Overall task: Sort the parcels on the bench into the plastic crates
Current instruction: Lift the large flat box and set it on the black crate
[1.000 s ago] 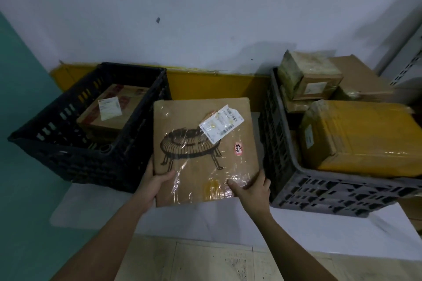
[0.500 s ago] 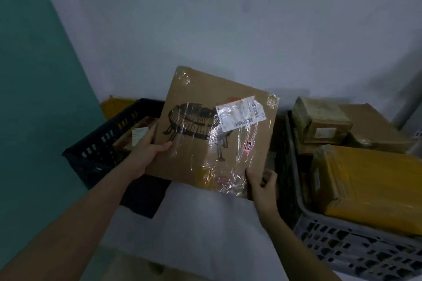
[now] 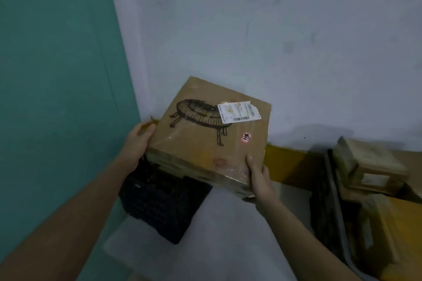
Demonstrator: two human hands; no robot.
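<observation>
Box (image 3: pixel 212 137) held aloft, tilted, directly over black crate (image 3: pixel 159 203). Left hand (image 3: pixel 137 141) gripped left edge; right hand (image 3: pixel 257 173) gripped near right corner, thumb on top. Crate lay straight below, left hand nearer. Likely next: lower box in.
</observation>
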